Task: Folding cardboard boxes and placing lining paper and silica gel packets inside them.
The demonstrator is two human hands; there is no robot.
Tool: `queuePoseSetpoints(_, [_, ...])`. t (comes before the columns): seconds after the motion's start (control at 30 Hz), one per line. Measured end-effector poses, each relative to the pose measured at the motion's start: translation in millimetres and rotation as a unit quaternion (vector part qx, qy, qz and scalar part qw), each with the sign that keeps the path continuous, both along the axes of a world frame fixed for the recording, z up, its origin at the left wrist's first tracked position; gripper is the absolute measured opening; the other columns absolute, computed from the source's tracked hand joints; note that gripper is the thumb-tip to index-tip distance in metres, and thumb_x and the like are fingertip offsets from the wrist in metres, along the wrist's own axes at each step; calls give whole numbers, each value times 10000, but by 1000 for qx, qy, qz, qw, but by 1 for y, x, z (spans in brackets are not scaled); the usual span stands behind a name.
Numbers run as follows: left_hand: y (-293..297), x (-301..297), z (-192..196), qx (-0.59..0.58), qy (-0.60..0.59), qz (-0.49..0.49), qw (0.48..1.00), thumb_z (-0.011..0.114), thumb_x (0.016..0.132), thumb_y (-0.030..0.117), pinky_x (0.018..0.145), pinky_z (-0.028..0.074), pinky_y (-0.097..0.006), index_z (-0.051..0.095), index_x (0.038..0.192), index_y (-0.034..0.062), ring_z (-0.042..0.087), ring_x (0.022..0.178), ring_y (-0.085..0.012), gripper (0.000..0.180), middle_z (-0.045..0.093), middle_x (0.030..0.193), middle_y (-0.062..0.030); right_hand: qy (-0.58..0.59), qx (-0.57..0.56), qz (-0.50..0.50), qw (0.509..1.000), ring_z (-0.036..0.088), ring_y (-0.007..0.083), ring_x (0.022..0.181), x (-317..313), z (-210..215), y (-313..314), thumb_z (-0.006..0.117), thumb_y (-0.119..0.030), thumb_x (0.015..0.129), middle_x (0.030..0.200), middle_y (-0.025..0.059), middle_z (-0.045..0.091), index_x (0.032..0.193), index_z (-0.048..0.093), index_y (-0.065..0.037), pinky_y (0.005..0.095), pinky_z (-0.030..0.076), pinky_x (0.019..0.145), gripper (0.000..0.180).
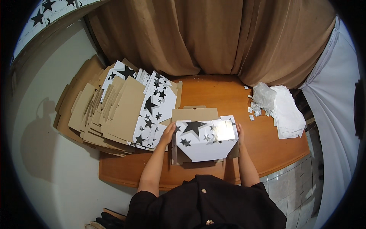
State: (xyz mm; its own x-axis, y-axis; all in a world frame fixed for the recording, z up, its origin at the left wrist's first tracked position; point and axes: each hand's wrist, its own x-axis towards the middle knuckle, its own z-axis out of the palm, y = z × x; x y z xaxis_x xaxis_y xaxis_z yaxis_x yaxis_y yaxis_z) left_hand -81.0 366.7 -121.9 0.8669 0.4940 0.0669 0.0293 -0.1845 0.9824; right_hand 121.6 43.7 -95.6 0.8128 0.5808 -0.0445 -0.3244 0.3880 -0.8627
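Between my two hands is a partly folded cardboard box [207, 150], white with black stars on the outside and plain brown inside. My left hand [167, 134] grips its left edge, fingers closed against the side. On the opposite side my right hand [239, 133] holds the right edge; most of its fingers are hidden behind the cardboard. The white starred panel with slanted lower corners faces up, with a shiny patch at its upper right. A brown flap [195, 113] sticks out beyond its far edge.
Flat cardboard blanks [126, 110], brown and star-printed, lean in a thick stack at the left of the wooden table [213, 89]. White paper sheets [286, 114], a clear plastic bag [264, 97] and small packets [251, 117] lie at the right. A brown curtain [171, 34] hangs behind.
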Motion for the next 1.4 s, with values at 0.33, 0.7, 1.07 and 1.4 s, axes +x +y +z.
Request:
queuePoseSetpoints(0.33, [-17, 33, 15, -282, -131, 77, 947, 380, 935, 511, 666, 442, -238, 599, 923, 40, 557, 747, -97, 519, 600, 808, -18, 63, -44, 2, 997, 558, 193, 1043, -1, 31, 15, 358, -474, 929, 1130, 114, 589, 1200, 515, -7, 308, 431, 909, 563])
queuePoseSetpoints(0.7, [-6, 33, 25, -411, -104, 18, 905, 388, 911, 568, 612, 467, -252, 613, 915, 17, 571, 681, -116, 595, 603, 768, -36, 14, -46, -2, 999, 626, 199, 900, -21, 39, 3, 408, -496, 905, 1033, 136, 625, 1101, 565, 13, 291, 507, 798, 567])
queuePoseSetpoints(1.07, [-49, -6, 7, -379, -45, 12, 924, 356, 914, 579, 677, 501, -273, 592, 993, -20, 613, 745, -167, 649, 629, 834, -92, 234, -261, 74, 934, 582, 259, 613, 10, -2, -23, 382, -626, 844, 715, 126, 603, 956, 623, -9, 425, 504, 597, 671])
queuePoseSetpoints(1.4, [-53, 6, 13, -387, -73, -3, 919, 328, 952, 499, 776, 502, -312, 537, 1079, -61, 623, 832, -219, 611, 631, 926, -141, 219, -146, -11, 965, 614, 242, 639, 14, -64, -14, 507, -399, 836, 803, 152, 660, 926, 619, -28, 340, 510, 624, 398])
